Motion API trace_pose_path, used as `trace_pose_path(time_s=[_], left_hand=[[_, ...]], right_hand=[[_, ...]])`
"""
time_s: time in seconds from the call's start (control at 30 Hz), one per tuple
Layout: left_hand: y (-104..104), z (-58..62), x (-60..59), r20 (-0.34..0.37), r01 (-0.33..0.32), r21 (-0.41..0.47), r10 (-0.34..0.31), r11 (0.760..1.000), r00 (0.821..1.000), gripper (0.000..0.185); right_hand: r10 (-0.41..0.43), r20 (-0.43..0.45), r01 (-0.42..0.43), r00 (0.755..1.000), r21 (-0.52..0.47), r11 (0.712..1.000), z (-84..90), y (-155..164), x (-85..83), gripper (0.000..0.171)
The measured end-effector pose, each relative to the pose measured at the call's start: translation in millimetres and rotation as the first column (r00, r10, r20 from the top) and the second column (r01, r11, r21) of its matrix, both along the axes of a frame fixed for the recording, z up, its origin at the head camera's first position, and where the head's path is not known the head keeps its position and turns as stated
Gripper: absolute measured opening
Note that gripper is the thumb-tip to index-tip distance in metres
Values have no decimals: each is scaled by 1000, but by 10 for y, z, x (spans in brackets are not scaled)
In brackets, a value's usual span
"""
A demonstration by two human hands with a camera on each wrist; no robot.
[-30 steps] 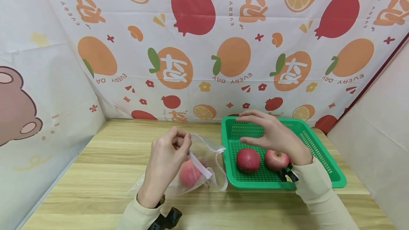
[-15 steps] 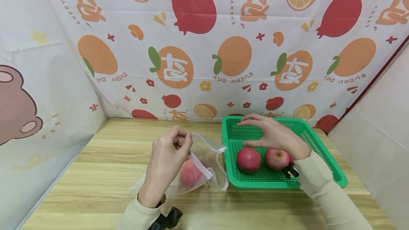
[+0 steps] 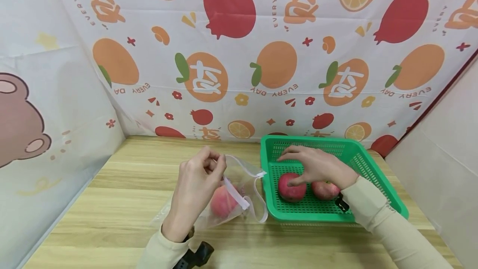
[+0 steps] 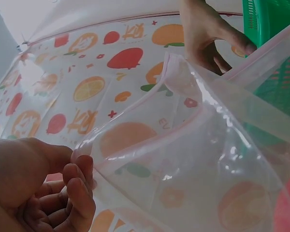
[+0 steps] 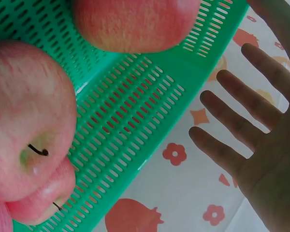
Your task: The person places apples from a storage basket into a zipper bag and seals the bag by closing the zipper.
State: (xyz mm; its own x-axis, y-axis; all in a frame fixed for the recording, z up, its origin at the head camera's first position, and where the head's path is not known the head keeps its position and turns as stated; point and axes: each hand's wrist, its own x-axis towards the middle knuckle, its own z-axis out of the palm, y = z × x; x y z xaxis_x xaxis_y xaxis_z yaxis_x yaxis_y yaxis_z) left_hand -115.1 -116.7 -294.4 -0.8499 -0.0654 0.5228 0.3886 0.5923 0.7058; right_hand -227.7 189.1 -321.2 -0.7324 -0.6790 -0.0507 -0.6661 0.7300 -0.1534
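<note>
My left hand (image 3: 196, 190) pinches the open edge of a clear zip bag (image 4: 193, 145) between thumb and fingers. Inside the bag, lying on the table, an apple (image 3: 223, 204) shows through the film. My right hand (image 3: 323, 168) is over the green basket (image 3: 317, 218), fingers spread and nothing held. Its thumb overlaps a red apple (image 3: 291, 194) in the head view. Beside that one sits another apple (image 3: 325, 192), partly covered by the hand. The right wrist view shows several apples, including a large one with its stem (image 5: 24, 111) facing the camera.
The bag's mouth, with its white zip slider (image 3: 260, 174), lies close to the basket's left wall. A wooden table (image 3: 123, 194) carries everything. Behind it hangs a fruit-printed cloth (image 3: 239, 69), and pale side walls stand left and right.
My right hand has lowered into the basket, its thumb coming down in front of the left apple. The left hand and the bag have stayed in place.
</note>
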Motion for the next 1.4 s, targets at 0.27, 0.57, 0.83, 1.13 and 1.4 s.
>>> trace_pose_path(time_s=[0.27,0.57,0.83,1.13,1.4], left_hand=[[-13,4,0,-2,-1,3,1,1000,1000,12],[-8,1,-5,24,-2,7,2,1000,1000,11],[-5,-5,-9,28,-2,5,2,1000,1000,11],[-15,1,-10,25,-7,-1,7,1000,1000,11],[-16,-3,-8,27,6,11,-6,1000,1000,12]], right_hand=[[103,8,-103,995,-26,994,-116,-27,-19,64],[86,54,-87,995,13,996,-192,-69,-17,69],[70,96,-76,993,58,995,-254,-101,-31,70],[12,185,-27,983,74,997,-303,-143,-43,68],[-53,283,26,958,98,995,-362,-157,-59,67]])
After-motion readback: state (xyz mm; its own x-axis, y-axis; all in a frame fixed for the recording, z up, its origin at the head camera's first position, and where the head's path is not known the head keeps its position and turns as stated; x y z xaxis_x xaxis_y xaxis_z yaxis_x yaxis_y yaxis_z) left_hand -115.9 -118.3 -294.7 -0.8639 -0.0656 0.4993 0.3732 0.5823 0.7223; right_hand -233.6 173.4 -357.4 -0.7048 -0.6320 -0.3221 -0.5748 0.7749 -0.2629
